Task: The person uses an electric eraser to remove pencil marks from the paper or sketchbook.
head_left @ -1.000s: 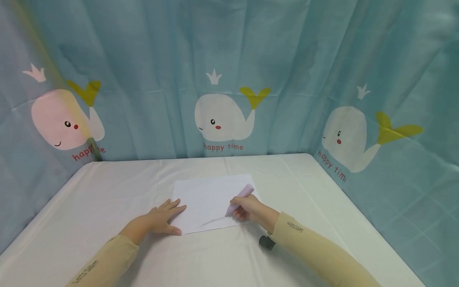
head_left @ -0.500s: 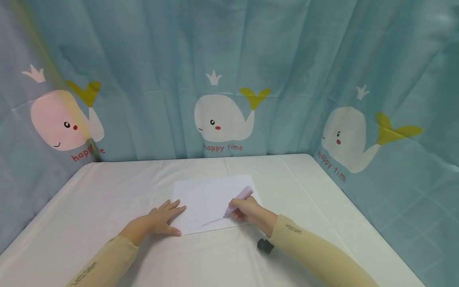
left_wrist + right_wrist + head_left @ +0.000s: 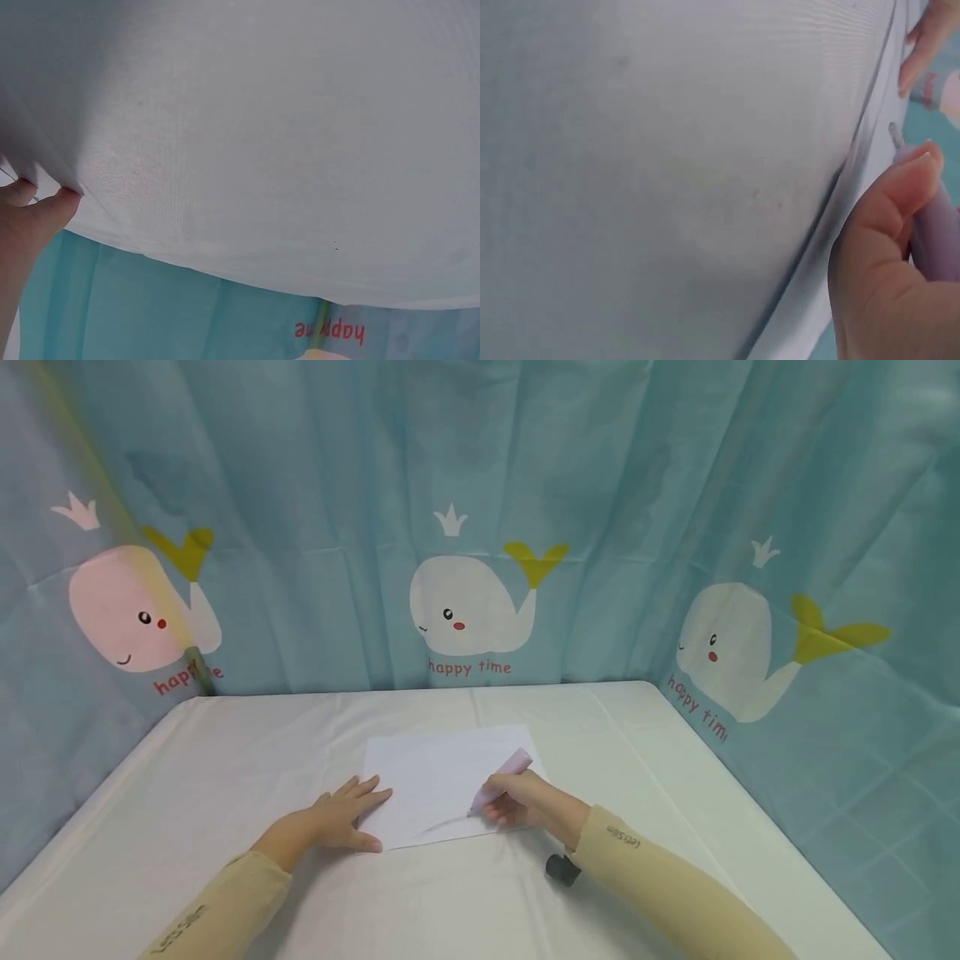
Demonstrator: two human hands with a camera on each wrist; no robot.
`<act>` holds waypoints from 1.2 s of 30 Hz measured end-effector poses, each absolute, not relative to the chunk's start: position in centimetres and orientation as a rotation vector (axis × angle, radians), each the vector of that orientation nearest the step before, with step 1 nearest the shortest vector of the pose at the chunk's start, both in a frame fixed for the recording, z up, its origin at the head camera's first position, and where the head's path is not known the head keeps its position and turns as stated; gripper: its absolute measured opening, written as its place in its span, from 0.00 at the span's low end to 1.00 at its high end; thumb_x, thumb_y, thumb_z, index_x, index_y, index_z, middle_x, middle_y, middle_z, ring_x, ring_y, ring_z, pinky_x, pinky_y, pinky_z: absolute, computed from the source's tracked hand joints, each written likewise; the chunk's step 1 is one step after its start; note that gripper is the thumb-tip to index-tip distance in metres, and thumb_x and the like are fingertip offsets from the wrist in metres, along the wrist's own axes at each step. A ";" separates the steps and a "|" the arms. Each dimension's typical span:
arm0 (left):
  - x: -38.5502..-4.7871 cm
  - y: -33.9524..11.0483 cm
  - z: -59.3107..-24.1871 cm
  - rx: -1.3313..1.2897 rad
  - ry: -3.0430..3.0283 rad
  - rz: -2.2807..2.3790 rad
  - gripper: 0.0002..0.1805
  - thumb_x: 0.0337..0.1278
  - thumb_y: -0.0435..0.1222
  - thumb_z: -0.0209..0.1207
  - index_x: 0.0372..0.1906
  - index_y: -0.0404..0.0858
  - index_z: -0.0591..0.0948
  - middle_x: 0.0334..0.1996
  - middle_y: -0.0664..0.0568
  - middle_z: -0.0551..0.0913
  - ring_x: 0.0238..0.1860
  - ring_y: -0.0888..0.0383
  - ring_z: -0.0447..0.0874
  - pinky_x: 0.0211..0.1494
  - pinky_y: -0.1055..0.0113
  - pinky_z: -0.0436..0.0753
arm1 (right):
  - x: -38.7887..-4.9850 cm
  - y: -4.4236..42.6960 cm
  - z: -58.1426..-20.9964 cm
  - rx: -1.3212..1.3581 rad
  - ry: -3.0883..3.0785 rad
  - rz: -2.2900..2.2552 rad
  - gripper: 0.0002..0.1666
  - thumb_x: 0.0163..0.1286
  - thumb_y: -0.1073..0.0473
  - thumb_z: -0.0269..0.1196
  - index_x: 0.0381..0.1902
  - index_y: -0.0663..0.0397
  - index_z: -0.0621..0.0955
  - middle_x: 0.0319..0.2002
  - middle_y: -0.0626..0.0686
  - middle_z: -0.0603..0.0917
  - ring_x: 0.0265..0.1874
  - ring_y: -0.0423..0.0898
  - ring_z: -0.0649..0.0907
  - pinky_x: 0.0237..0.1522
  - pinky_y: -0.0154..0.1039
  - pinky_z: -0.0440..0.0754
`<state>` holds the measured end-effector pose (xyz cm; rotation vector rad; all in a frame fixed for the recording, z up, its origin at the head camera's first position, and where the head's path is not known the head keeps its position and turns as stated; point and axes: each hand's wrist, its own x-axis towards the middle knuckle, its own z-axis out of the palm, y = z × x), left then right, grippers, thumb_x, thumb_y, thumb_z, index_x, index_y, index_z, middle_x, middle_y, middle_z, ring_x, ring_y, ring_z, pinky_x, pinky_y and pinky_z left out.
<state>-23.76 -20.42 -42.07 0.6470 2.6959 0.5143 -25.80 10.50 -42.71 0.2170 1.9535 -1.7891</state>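
A white sheet of paper [image 3: 435,768] lies on the white-covered table. On its left edge rests my left hand [image 3: 337,818], palm down with fingers spread. My right hand [image 3: 521,797] pinches a light purple marker [image 3: 516,762] between thumb and fingers, over the paper's lower right part. The marker leans to the right, its tip at the paper beside a faint grey line [image 3: 446,823]. In the right wrist view the thumb covers part of the marker [image 3: 934,232]. The left wrist view catches only some fingertips [image 3: 64,202] of the left hand on the tabletop.
The table [image 3: 247,743] has a white cloth. Blue curtains [image 3: 300,527] with printed whales hang behind it and along both sides. A small dark object [image 3: 562,868] shows under the right sleeve's cuff [image 3: 592,835].
The marker tip has shifted very slightly left along the grey line, with my right hand barely moving. My left hand stays at the paper's left edge.
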 end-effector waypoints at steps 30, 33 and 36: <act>-24.1 -20.6 -42.5 0.661 2.703 0.498 0.49 0.46 0.54 0.70 0.71 0.36 0.65 0.73 0.33 0.54 0.72 0.29 0.42 0.63 0.26 0.45 | -25.6 9.6 -42.5 0.308 2.064 -1.797 0.12 0.57 0.66 0.61 0.38 0.67 0.75 0.19 0.53 0.78 0.13 0.39 0.75 0.18 0.27 0.72; -24.2 -20.7 -42.5 0.670 2.700 0.502 0.49 0.46 0.54 0.70 0.71 0.36 0.65 0.73 0.33 0.53 0.72 0.28 0.42 0.63 0.25 0.45 | -25.5 9.6 -42.5 0.319 2.077 -1.794 0.12 0.57 0.66 0.61 0.39 0.67 0.75 0.19 0.53 0.79 0.14 0.39 0.75 0.18 0.27 0.72; -24.1 -20.7 -42.5 0.666 2.694 0.505 0.49 0.46 0.54 0.69 0.71 0.36 0.65 0.73 0.33 0.53 0.72 0.28 0.41 0.63 0.25 0.44 | -25.5 9.5 -42.5 0.322 2.088 -1.789 0.11 0.58 0.65 0.62 0.38 0.67 0.75 0.18 0.53 0.78 0.13 0.39 0.75 0.18 0.27 0.72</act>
